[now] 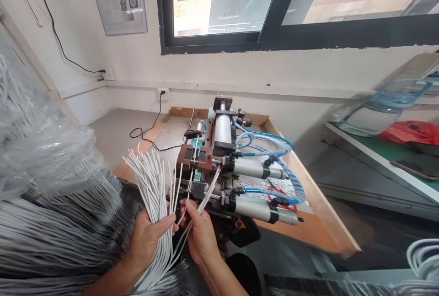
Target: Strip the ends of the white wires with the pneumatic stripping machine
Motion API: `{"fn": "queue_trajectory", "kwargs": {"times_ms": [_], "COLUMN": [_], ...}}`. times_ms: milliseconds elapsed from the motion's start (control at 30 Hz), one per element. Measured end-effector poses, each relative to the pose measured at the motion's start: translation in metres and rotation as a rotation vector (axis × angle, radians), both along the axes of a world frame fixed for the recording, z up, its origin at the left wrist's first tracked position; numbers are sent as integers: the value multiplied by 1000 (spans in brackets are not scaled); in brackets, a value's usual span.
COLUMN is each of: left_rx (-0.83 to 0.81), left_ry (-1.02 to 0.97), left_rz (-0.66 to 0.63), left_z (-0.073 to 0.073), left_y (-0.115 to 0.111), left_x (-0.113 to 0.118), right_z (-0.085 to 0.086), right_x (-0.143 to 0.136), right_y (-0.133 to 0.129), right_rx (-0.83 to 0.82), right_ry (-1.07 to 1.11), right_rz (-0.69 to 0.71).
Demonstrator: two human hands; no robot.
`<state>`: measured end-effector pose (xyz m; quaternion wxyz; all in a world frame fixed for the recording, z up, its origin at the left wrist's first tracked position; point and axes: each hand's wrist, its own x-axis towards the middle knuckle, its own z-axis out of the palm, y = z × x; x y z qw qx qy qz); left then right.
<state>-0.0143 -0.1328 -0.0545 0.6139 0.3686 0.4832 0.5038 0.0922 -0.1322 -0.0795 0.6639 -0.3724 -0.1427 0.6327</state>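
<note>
White wall point(240, 72) behind; cables at my left, pneumatic machine point(224, 146) just ahead.
My left hand point(147, 239) wraps a white cable bunch point(156, 200), ends fanned upward; my right hand point(201, 233), nearer the machine, pinches a single cable point(190, 185) pointing forward at it, contact unclear, while loose strands point(210, 191) cross that hand, leaning right.

Above and beyond the right grip point(202, 232): dark-framed window point(288, 8). Upper left of the grip: framed notice point(119, 5), wall-mounted; below it, a wall socket point(109, 74) with a black plug point(102, 71) inserted. Far right of the grip: green-topped surface point(368, 146) carrying a translucent bottle point(377, 110) and crumpled red plastic point(416, 129).
</note>
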Motion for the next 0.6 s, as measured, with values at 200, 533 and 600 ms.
{"fn": "queue_trajectory", "kwargs": {"times_ms": [200,533,600], "left_rx": [63,-32,-57], "left_ry": [61,62,54], "left_rz": [-93,33,58], "left_z": [-5,-3,2], "left_y": [-3,-3,-4], "left_x": [1,1,3], "right_z": [12,3,2], "right_x": [0,6,7], "right_y": [-10,-16,-16], "right_rx": [156,83,57], "right_ry": [-69,-98,-89], "right_rz": [136,35,34]}}
